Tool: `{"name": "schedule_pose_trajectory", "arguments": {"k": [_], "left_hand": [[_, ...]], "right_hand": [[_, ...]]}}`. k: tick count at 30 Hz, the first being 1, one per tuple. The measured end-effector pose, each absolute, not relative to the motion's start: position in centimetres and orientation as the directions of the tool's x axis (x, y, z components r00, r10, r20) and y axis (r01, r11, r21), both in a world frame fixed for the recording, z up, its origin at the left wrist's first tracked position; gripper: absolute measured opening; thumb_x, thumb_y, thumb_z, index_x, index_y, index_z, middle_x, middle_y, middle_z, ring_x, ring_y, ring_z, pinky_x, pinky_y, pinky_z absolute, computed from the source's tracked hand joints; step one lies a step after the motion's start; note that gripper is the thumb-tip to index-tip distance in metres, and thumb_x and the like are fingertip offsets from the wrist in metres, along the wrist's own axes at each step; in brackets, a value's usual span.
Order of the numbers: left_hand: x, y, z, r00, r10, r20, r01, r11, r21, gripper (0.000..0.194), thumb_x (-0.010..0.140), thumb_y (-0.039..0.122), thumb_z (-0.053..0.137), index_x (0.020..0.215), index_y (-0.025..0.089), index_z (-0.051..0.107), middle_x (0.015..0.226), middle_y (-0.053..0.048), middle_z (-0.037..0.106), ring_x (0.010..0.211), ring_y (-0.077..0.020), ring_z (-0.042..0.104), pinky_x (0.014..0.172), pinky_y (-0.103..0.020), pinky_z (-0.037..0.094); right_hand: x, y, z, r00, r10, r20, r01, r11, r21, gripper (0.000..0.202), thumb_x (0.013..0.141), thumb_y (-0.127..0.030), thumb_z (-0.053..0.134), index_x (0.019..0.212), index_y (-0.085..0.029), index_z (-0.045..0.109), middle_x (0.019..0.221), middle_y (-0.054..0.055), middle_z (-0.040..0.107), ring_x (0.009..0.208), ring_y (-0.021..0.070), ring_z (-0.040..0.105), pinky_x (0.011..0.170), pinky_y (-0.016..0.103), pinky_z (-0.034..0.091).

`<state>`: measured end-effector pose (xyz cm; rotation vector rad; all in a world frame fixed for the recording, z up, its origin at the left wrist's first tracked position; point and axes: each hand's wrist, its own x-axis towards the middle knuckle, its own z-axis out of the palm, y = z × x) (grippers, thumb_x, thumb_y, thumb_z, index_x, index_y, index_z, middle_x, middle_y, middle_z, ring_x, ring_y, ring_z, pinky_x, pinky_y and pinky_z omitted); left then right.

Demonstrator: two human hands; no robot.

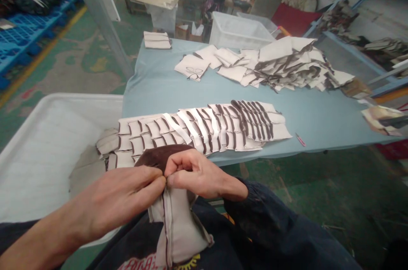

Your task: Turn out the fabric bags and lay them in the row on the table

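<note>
Close to my body is a sewn fabric piece point(181, 223), pale on one side with a seam down it and dark brown at its top. My left hand point(137, 189) pinches it at the seam's upper end, thumb against fingers. Right beside it, my right hand point(191, 172) pinches the same spot, and the fingertips of both hands nearly meet. What lies exactly between the fingertips is hidden. Just beyond my hands, overlapping rows of similar pale pieces with dark edges point(153, 130) lie along the table's near edge, with white strips point(196, 123) across some.
The table point(159, 79) has a light blue cover. A heap of pale and dark pieces point(293, 62) sits at its far right, a small stack point(157, 40) at its far left. Small red-handled snips point(300, 139) lie near the front edge. A white bin point(41, 142) stands left.
</note>
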<state>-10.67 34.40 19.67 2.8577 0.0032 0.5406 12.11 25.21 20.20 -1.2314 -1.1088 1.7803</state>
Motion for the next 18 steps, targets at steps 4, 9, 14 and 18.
{"name": "schedule_pose_trajectory", "arguments": {"k": [4, 9, 14, 18], "left_hand": [[-10.8, 33.9, 19.2, 0.906, 0.068, 0.418, -0.053, -0.961, 0.272, 0.042, 0.117, 0.001, 0.028, 0.123, 0.023, 0.063, 0.091, 0.0, 0.079, 0.076, -0.015, 0.076, 0.07, -0.025, 0.057], [-11.3, 33.1, 19.8, 0.878, 0.299, 0.374, 0.073, -0.856, 0.512, 0.018, 0.121, 0.026, 0.051, 0.126, 0.026, 0.069, 0.096, 0.002, 0.085, 0.076, -0.014, 0.081, 0.073, -0.02, 0.063], [-11.6, 33.9, 21.6, 0.914, 0.356, 0.192, 0.126, -0.702, 0.701, 0.011, 0.113, 0.033, 0.071, 0.115, 0.03, 0.081, 0.092, 0.008, 0.089, 0.072, -0.0113, 0.083, 0.067, -0.015, 0.058], [-11.6, 34.2, 21.3, 0.936, 0.335, 0.109, 0.171, -0.703, 0.69, 0.019, 0.115, 0.029, 0.063, 0.11, 0.028, 0.082, 0.09, 0.006, 0.086, 0.075, -0.0135, 0.08, 0.068, -0.019, 0.054]], "right_hand": [[11.6, 24.5, 19.6, -0.247, 0.92, -0.304, -0.1, -0.337, -0.936, 0.008, 0.077, -0.022, 0.068, 0.081, -0.022, 0.062, 0.069, -0.007, 0.056, 0.06, 0.0096, 0.044, 0.052, 0.022, 0.033], [11.6, 23.6, 19.9, -0.175, 0.982, -0.068, 0.068, -0.056, -0.996, 0.008, 0.077, -0.018, 0.066, 0.079, -0.022, 0.06, 0.071, -0.008, 0.057, 0.062, 0.0094, 0.046, 0.056, 0.022, 0.037], [11.4, 23.2, 20.0, -0.142, 0.972, 0.188, 0.25, 0.219, -0.943, 0.008, 0.076, -0.017, 0.061, 0.079, -0.023, 0.058, 0.068, -0.007, 0.057, 0.056, 0.0089, 0.047, 0.055, 0.023, 0.038], [11.2, 23.1, 19.4, -0.128, 0.946, 0.298, 0.349, 0.324, -0.879, 0.007, 0.078, -0.017, 0.059, 0.081, -0.023, 0.057, 0.067, -0.007, 0.057, 0.054, 0.0088, 0.044, 0.056, 0.023, 0.039]]}}
